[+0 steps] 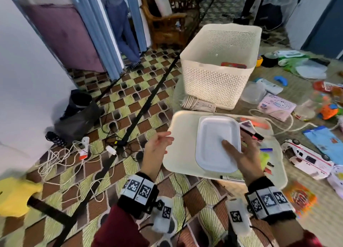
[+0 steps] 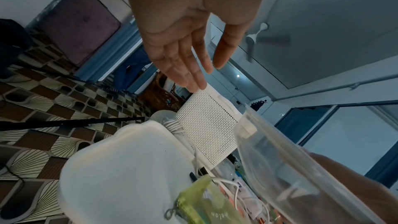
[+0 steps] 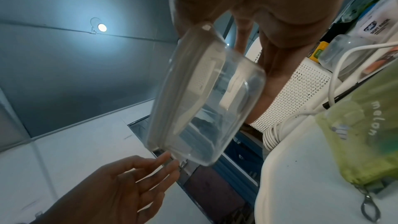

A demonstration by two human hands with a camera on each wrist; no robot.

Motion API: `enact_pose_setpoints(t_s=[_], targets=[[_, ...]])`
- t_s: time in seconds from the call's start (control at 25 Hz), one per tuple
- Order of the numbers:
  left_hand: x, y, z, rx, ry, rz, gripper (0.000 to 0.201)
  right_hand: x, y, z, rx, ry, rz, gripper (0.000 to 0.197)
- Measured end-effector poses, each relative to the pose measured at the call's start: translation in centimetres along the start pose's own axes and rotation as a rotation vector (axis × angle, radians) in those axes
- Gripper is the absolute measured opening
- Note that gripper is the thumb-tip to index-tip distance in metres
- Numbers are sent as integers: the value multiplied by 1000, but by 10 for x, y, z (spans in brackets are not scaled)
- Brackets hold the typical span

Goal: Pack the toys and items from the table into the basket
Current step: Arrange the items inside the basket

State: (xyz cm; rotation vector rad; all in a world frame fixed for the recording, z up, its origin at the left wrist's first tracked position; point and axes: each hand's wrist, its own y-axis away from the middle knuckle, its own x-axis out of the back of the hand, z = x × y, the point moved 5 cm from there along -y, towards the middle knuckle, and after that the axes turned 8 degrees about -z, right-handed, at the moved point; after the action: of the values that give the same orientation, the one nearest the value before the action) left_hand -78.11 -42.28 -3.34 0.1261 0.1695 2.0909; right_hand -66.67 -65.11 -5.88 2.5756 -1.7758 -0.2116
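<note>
Patterned brown-and-green carpet (image 1: 130,105) covers the floor, and a low table (image 1: 289,90) strewn with toys and packets fills the right half of the head view. At 12 o'clock on the table a cream basket (image 1: 219,83) with perforated walls is set upright; something red (image 1: 233,65) is seen lying inside it, but what it is cannot be told. Just in front of the basket a coiled white power strip (image 1: 199,104) is laid. Nearer, at the centre, a cream tray (image 1: 182,154) rests flat, with a green pouch (image 1: 264,158) and markers on its right part.

A clear plastic container (image 1: 218,144) is held above the tray by the right hand (image 1: 246,154), the thumb laid inside it and the fingers curled under its right edge. The left hand (image 1: 157,148) is kept at 9 o'clock of the container, fingers straight and spread, gripping nothing; in the right wrist view its fingertips (image 3: 168,159) are shown just beside the container's corner, though contact cannot be judged.

At 3 o'clock a white toy ambulance (image 1: 306,156) and a pink packet (image 1: 276,107) are left on the table.
</note>
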Motion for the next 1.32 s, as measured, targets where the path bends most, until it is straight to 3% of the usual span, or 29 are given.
enact_pose_setpoints(t_s=[0.44, 0.76, 1.04, 1.32], targets=[[13, -45, 13, -45, 46, 29, 18, -8, -40, -17, 26, 6, 20, 33], [34, -86, 45, -138, -2, 33, 15, -46, -92, -34, 72, 50, 1, 21], [73, -170, 92, -225, -36, -21, 15, -102, -160, -52, 119, 73, -2, 20], [129, -288, 134, -315, -154, -202, 20, -184, -229, -75, 172, 13, 221, 23]])
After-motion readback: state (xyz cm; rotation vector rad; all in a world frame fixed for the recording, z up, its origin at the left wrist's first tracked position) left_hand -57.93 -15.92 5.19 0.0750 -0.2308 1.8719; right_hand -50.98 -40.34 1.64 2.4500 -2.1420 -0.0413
